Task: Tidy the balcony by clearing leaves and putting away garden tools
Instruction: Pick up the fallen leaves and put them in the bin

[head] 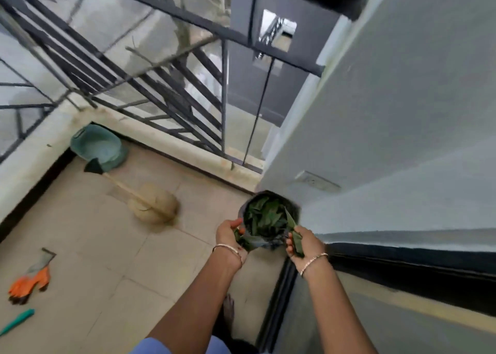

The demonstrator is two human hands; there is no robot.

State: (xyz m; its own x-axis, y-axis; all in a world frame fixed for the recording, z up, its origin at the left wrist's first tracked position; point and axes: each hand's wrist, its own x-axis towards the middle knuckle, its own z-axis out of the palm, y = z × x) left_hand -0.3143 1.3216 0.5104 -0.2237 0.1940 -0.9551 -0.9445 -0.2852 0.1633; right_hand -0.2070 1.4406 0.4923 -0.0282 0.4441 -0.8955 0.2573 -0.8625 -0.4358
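Green leaves (264, 216): a heap of them fills the open mouth of the black bag; more are bunched in each hand at the bag's near rim.
Black bag (269, 242): stands on the floor in the corner where the grey wall meets the railing kerb, mouth open upward, near rim crumpled between the two hands.
Left hand (229, 232): at the bag's left rim, fingers curled round a clump of leaves; whether it also pinches the rim cannot be told through the blur.
Right hand (298, 243): at the bag's right rim, palm turned up, fingers and thumb closed on several long leaves, one of which sticks up over the bag.
Bracelets: a thin band on the left wrist (228, 250) and one on the right wrist (314, 262).
Broom (154, 206): lies flat on the tiles, tan bristle head toward the bag, its dark handle end touching the dustpan.
Dustpan (98, 146): teal, tipped against the kerb in the far left corner, well apart from the bag.
Glove (29, 281): orange and grey, flat on the tiles at the left edge.
Green-handled tool (17, 321): only partly in view, just below the glove; its kind cannot be told.
Railing (161, 85): dark metal bars above the kerb.
Floor (107, 246): pale square tiles.
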